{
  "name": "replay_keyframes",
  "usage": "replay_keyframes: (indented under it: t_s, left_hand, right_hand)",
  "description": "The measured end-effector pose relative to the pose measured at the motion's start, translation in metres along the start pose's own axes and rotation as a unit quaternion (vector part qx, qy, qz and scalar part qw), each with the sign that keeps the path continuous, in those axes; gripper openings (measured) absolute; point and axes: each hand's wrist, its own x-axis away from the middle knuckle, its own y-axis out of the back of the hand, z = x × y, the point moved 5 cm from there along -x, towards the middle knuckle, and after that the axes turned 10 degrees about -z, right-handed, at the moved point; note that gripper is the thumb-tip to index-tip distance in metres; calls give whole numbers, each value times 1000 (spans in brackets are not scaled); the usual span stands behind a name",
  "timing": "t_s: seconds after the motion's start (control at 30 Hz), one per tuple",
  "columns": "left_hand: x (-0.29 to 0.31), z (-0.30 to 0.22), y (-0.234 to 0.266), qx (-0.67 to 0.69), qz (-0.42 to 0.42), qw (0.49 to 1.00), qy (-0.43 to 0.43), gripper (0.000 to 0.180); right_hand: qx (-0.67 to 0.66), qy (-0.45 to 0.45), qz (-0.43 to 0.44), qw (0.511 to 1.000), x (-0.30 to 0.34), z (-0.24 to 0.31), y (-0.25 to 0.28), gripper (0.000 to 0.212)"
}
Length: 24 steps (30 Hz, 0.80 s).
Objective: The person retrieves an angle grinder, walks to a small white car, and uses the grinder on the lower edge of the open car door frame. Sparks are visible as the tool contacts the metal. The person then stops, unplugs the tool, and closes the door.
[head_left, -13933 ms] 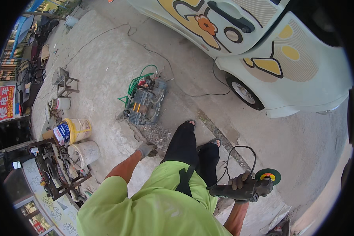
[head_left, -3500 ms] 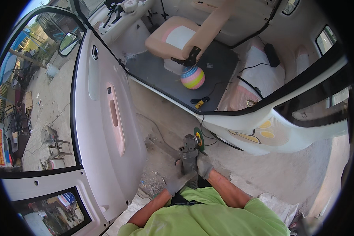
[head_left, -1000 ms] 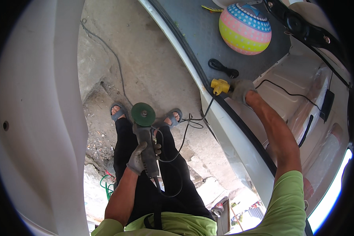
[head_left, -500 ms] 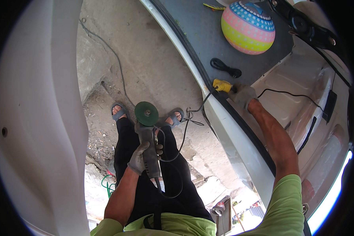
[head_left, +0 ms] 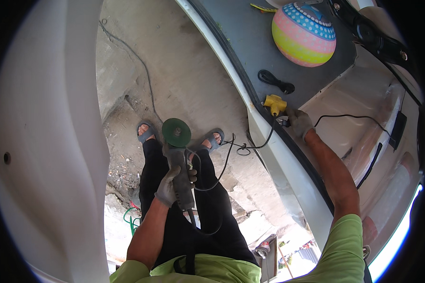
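Note:
My left hand, in a grey glove, grips the dark body of an angle grinder. Its green disc faces up in front of my legs, and a black cord leaves the handle's lower end. On the right, my gloved right hand is closed at the rim of the vehicle's load floor, its fingertips by a yellow multi-way socket on a black cable. A small black plug shows at those fingers, just below the socket; the glove hides part of the grip.
A striped, dotted ball and a coiled black cord lie on the grey load floor. The pale raised sill borders it. A large pale panel stands left. Loose cable hangs near my sandalled feet.
The yellow socket has turned, its cable now pointing down toward me. My right hand has shifted slightly down, and the black plug now shows below the socket. The left hand keeps hold of the angle grinder.

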Motion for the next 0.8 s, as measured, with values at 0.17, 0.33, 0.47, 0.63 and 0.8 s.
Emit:
replay_keyframes:
  t_s: [0.17,0.33,0.47,0.63,0.8]
  left_hand:
    - [4,-8,2,10,8,1000,-11,53]
    - [16,-23,2,-24,12,999,-22,58]
    - [26,-44,9,-79,-21,997,-11,62]
    - [34,-67,20,-112,-26,993,-9,66]
    - [34,-65,18,-37,18,999,0,66]
  right_hand:
    - [-67,-118,-66,989,3,23,32,54]
    - [-115,-45,-200,972,-18,90,76,41]
    - [-333,-152,-211,906,-8,132,69,33]
    - [-576,-121,-39,807,80,218,-8,27]
    - [-566,-321,104,752,195,244,-118,30]
